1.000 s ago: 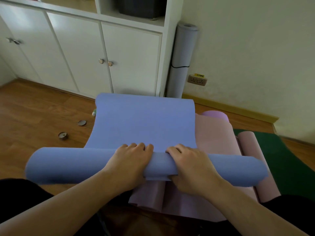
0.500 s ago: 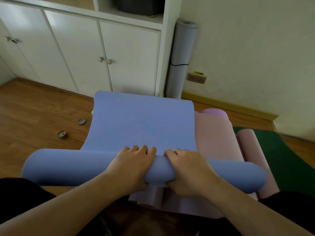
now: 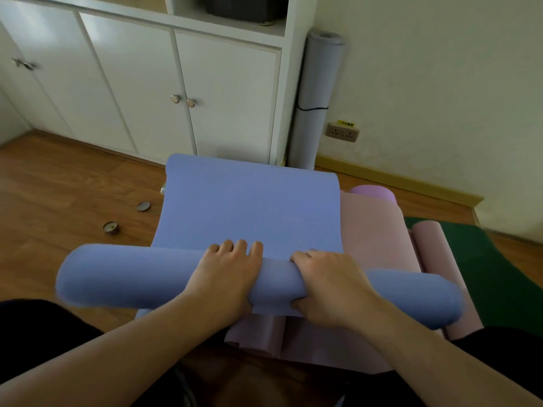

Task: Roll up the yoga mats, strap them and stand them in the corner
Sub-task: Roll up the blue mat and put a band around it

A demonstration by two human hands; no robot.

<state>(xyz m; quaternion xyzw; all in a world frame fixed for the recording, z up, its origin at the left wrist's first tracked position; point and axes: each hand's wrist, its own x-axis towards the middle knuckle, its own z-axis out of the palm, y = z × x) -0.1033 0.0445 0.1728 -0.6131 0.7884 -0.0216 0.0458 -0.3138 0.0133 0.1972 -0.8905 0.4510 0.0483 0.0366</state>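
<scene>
A blue yoga mat lies half rolled on the floor in front of me, its thick roll running left to right near my knees. My left hand lies palm-down over the middle of the roll, fingers reaching its far side. My right hand grips the roll just to the right, thumb tucked beneath it. A pink mat lies under the blue one, and a green mat lies flat at the right. A grey rolled mat with a black strap stands in the corner against the wall.
White cupboard doors close off the far side. Two small round tins sit on the wooden floor at the left. A purple roll and a pink roll lie beyond the pink mat. A wall socket sits low beside the corner.
Both hands have pushed the blue roll a little further away from me, so the roll is slightly thicker and the flat part shorter.
</scene>
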